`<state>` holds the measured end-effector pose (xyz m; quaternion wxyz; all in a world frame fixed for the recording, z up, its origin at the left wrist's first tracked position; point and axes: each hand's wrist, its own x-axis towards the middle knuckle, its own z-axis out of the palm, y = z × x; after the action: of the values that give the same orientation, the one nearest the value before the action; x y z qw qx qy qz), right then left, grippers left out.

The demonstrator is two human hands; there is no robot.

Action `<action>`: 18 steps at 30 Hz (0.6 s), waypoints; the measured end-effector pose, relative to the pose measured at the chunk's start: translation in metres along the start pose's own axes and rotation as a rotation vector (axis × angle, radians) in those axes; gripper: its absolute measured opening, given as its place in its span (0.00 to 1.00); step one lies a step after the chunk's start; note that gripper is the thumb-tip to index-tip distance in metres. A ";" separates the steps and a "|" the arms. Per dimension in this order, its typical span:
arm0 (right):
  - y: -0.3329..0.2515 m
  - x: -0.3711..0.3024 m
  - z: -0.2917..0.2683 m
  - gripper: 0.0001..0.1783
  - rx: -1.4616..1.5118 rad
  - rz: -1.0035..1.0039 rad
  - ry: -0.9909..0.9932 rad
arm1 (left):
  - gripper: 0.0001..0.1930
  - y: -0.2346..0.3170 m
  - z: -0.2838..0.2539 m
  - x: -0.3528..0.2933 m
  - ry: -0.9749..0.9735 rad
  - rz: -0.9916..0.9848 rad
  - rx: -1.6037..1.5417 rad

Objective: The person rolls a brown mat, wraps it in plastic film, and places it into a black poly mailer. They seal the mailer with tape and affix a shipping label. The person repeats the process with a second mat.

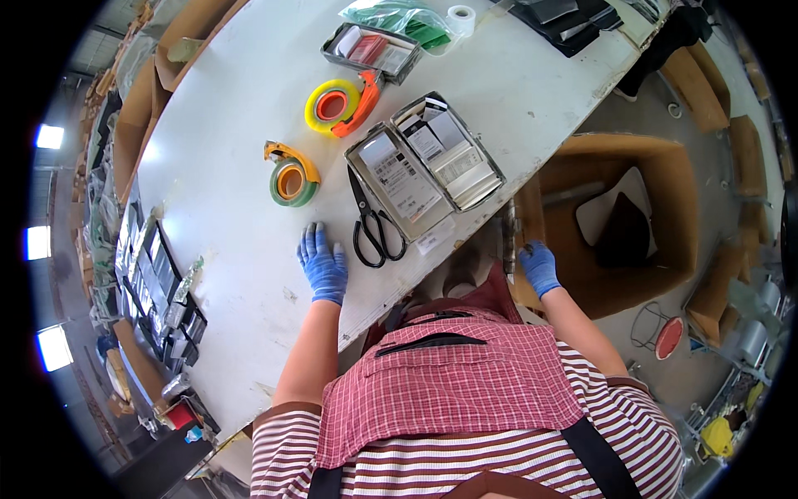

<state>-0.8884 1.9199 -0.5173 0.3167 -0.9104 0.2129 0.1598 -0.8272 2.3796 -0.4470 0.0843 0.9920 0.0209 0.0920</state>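
Observation:
My left hand (322, 264), in a blue glove, lies flat on the white table (241, 274) with its fingers stretched out. It holds nothing. To its right are black-handled scissors (371, 224), their blades partly under an open box of labels (409, 187). In a matching glove, my right hand (539, 268) is at the near left edge of a large cardboard box (677, 224), its fingers curled over that edge. Inside this box lie a pale flat piece (594, 212) and a dark piece (625, 233).
Beyond my left hand stand a green tape dispenser (293, 179) and a yellow-and-orange one (342, 104). Farther back are a small tray (370, 51), a plastic bag (399, 17) and a white roll (460, 18). Dark packets (154, 266) line the left edge. A red round object (669, 338) lies on the floor.

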 end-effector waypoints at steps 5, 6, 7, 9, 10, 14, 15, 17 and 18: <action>-0.023 -0.006 -0.005 0.18 0.109 -0.007 -0.030 | 0.30 -0.001 0.002 0.002 -0.016 0.001 0.015; -0.016 -0.007 0.005 0.18 0.092 -0.001 -0.041 | 0.29 0.000 0.001 0.003 -0.018 -0.001 0.010; -0.016 -0.010 0.010 0.18 0.081 0.004 -0.050 | 0.29 0.000 0.000 0.005 -0.015 0.000 0.007; -0.010 -0.023 0.019 0.19 0.004 0.015 -0.058 | 0.29 0.001 0.002 0.006 -0.012 -0.001 -0.005; -0.008 -0.031 0.022 0.19 -0.025 0.033 -0.051 | 0.29 0.003 0.003 0.009 -0.011 0.017 -0.014; 0.024 -0.065 0.033 0.20 0.058 0.125 -0.031 | 0.30 -0.005 0.004 0.013 -0.071 0.007 -0.147; 0.030 -0.078 0.034 0.20 0.125 0.147 -0.020 | 0.30 -0.024 0.020 0.011 0.041 0.035 -0.341; 0.044 -0.096 0.032 0.20 0.224 0.191 0.063 | 0.28 0.012 -0.007 0.053 0.088 0.145 -0.370; 0.050 -0.106 0.028 0.19 0.241 0.197 0.112 | 0.26 0.040 -0.020 0.081 0.243 0.358 -0.331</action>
<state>-1.0079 1.9326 -0.5189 0.3941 -0.8480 0.3362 0.1124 -0.7508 2.3484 -0.4064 0.2248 0.9342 -0.1600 0.2260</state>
